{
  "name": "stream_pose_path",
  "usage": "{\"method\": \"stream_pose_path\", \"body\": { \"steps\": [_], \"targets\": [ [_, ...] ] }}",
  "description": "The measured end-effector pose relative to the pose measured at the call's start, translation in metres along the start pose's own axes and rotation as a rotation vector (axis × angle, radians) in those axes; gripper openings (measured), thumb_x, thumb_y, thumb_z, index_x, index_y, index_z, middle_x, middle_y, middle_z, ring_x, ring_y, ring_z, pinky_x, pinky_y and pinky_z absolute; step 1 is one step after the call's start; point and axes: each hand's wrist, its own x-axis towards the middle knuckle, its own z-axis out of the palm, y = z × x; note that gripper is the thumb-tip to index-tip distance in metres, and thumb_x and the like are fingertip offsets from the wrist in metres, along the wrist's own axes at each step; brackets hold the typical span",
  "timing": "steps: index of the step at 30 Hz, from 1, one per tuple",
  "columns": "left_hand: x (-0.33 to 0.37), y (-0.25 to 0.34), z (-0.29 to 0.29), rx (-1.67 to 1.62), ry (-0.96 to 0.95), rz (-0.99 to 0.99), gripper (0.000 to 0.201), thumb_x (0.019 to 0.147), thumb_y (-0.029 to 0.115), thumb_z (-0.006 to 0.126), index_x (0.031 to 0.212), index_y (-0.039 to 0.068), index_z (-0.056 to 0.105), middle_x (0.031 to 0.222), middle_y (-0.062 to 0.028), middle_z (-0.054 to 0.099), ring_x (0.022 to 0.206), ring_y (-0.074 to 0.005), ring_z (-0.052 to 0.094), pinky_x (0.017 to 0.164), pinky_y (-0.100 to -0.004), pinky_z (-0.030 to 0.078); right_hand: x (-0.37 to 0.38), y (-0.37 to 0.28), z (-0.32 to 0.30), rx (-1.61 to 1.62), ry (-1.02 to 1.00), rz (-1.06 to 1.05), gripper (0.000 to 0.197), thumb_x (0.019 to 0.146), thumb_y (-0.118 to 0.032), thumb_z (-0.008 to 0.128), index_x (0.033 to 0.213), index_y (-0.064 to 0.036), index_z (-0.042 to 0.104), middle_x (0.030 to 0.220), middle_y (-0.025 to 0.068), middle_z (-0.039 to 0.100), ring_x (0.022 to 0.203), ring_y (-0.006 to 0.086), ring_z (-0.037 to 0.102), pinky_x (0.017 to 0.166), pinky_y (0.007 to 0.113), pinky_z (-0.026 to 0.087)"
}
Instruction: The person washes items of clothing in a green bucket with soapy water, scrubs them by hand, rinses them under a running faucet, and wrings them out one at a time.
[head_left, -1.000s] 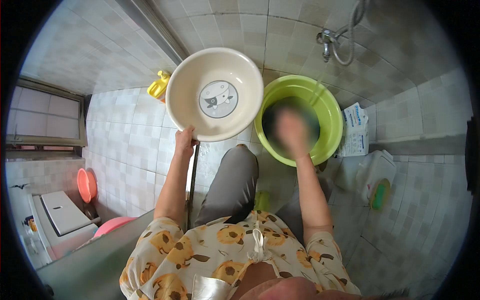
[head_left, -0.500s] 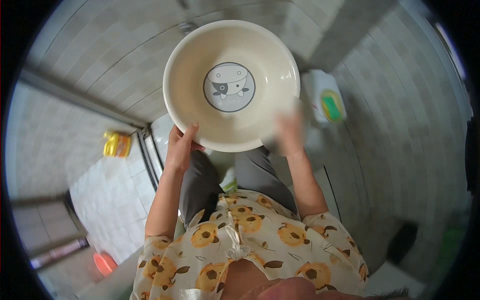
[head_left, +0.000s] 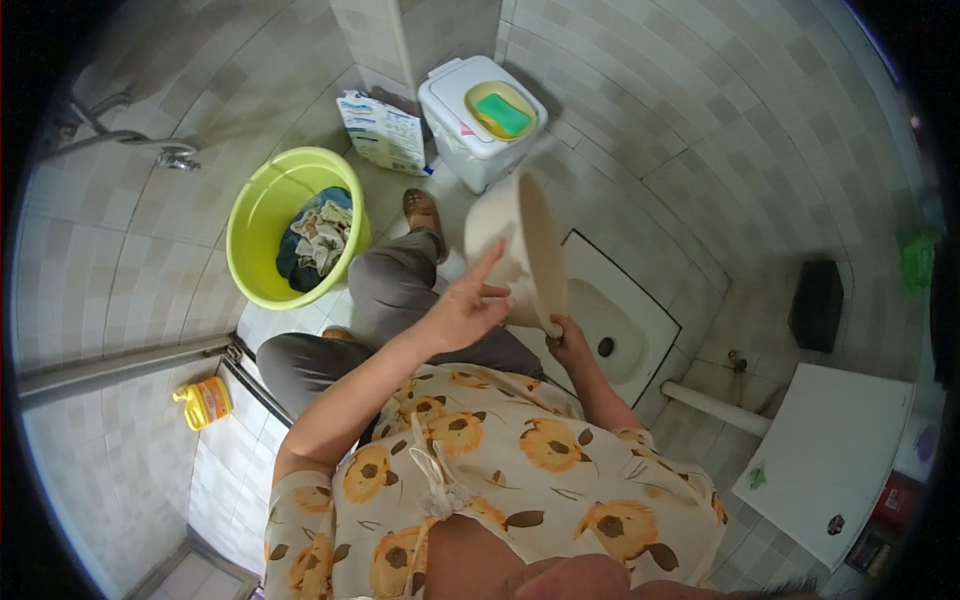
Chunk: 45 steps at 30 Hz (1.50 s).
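Observation:
A cream basin point(head_left: 497, 220) is tipped on its side, its mouth turned to the right, over the near left part of the white squat toilet point(head_left: 597, 330). My right hand point(head_left: 570, 343) grips its lower rim. Against the basin's outside my left hand point(head_left: 465, 308) rests with its fingers stretched out and apart. The inside of the basin is mostly turned away from view. At left, a yellow-green bucket point(head_left: 250, 245) holds crumpled dark blue and pale clothes point(head_left: 322, 235).
A lidded white bin point(head_left: 455, 95) carries a green sponge point(head_left: 503, 115) in a yellow dish. Beside it stands a white printed bag point(head_left: 385, 135). A yellow jug point(head_left: 207, 403) is at left. A pipe point(head_left: 715, 408) and white washing machine point(head_left: 830, 450) lie right.
The basin has gone from facing me to tipped on its side, over to the right. My view has swung, bringing the bucket and toilet in. My left hand has left the rim.

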Motion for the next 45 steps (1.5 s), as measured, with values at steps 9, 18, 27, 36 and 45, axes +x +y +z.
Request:
{"method": "stream_pose_path", "body": {
  "steps": [9,18,27,36,45],
  "targets": [
    [0.021,0.007,0.037,0.209,-0.156,-0.071,0.073,0.088,0.005,0.06,0.147,0.013,0.019,0.136,-0.0125,0.04,0.105,-0.0193,0.055,0.081,-0.0308,0.053,-0.006,0.034,-0.036,0.38,-0.242,-0.094,0.047,0.095,-0.037,0.047,0.134,-0.0117,0.039,0.137,0.0068,0.042,0.123,0.0217,0.041,0.102,0.035,0.035],
    [0.007,0.046,0.014,0.227,0.108,0.11,0.098,0.08,0.014,0.072,0.149,0.014,0.002,0.146,-0.015,0.027,0.105,-0.0224,0.057,0.082,-0.0307,0.052,0.0,-0.101,0.071,-0.158,-0.252,-0.491,0.042,0.091,-0.027,0.051,0.127,-0.0055,0.045,0.117,0.0092,0.054,0.096,0.0241,0.054,0.075,0.035,0.045],
    [-0.104,0.047,-0.075,-0.205,0.592,0.348,0.101,0.077,0.025,0.075,0.148,0.016,0.003,0.144,-0.0146,0.026,0.107,-0.0212,0.054,0.083,-0.0344,0.052,-0.064,-0.155,0.286,-0.191,-0.475,-0.546,0.052,0.084,-0.004,0.051,0.133,0.0018,0.033,0.125,0.0135,0.049,0.111,0.0229,0.051,0.098,0.038,0.039],
    [-0.251,0.019,-0.123,-0.596,1.405,0.15,0.037,0.089,0.024,0.057,0.116,0.001,0.046,0.102,-0.0111,0.061,0.084,-0.0215,0.063,0.069,-0.0332,0.055,-0.08,-0.034,0.486,-0.698,-0.819,-0.78,0.035,0.08,-0.003,0.054,0.111,0.0033,0.041,0.103,0.0199,0.057,0.089,0.0282,0.061,0.074,0.039,0.05],
    [-0.327,-0.102,-0.195,-1.113,1.797,0.245,0.015,0.087,0.014,0.05,0.098,0.004,0.051,0.088,-0.0095,0.056,0.074,-0.0208,0.057,0.057,-0.0304,0.051,-0.079,0.036,0.538,-1.19,-1.143,-0.449,0.041,0.09,-0.024,0.054,0.122,0.0011,0.048,0.083,0.0105,0.067,0.052,0.0167,0.063,0.043,0.029,0.047]
  ]
}}
